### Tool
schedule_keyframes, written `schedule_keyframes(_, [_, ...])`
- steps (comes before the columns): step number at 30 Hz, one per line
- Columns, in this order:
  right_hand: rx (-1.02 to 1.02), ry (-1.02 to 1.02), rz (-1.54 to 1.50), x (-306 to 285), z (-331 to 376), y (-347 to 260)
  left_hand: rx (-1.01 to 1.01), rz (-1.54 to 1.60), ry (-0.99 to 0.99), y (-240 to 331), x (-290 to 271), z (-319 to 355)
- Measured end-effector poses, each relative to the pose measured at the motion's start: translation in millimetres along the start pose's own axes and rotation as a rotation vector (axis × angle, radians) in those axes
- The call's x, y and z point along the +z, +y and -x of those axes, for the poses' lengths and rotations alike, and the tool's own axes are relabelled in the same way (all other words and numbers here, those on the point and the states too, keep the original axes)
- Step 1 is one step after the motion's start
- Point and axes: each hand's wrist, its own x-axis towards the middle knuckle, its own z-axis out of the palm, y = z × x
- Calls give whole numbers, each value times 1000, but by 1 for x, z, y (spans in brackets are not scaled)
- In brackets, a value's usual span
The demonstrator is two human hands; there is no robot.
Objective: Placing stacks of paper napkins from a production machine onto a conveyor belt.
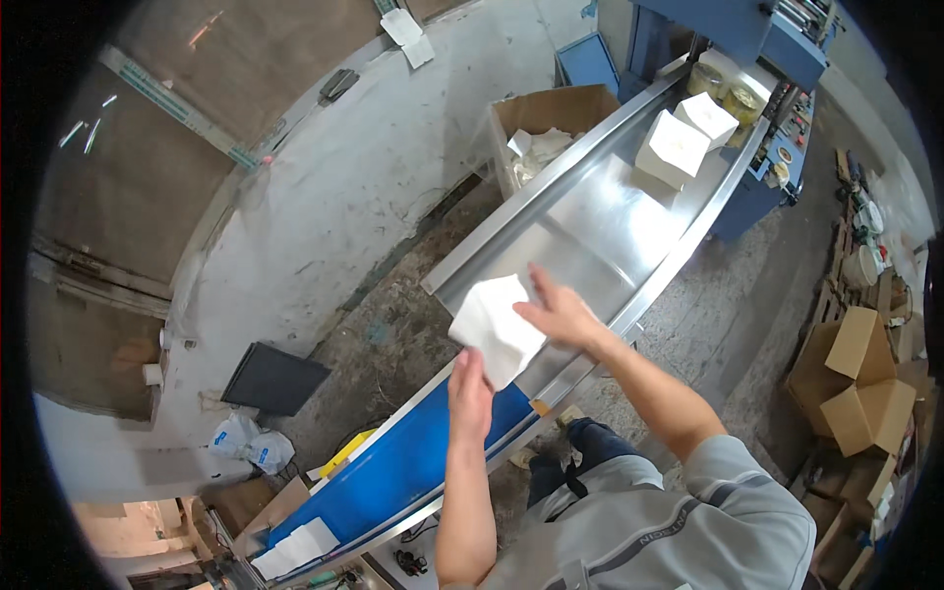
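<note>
A white block-like bundle, which looks like stacked paper, is held between my two hands over the lower end of the shiny metal chute. My left hand presses against its near left corner, fingers pointing up along it. From the right, my right hand rests on the bundle's side, thumb on its face and index finger stretched past its edge. The bundle sits tilted, and its underside is hidden. Higher up the chute stand two similar white blocks, one nearer and one behind it.
A blue conveyor belt continues from the chute to the lower left, with flat white pieces at its far end. Beyond the chute is an open carton. A blue machine stands at the top right. Cardboard boxes lie at right.
</note>
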Motion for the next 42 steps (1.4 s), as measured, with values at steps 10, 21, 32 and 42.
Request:
schedule_keyframes(10, [105,-81,-804,-38,-23,23,69,-207,237,-31,32,-54])
schedule_keyframes(21, [125,-146,-571,12,-15,-3,140,-41,201,-44,45,-76])
schedule_keyframes(32, [-355,-26,170,-3,27,-111,182,657,16,1,0,-20])
schedule_keyframes(42, [280,-511,-834,44,37,-90,83,786,16,4,-50,44])
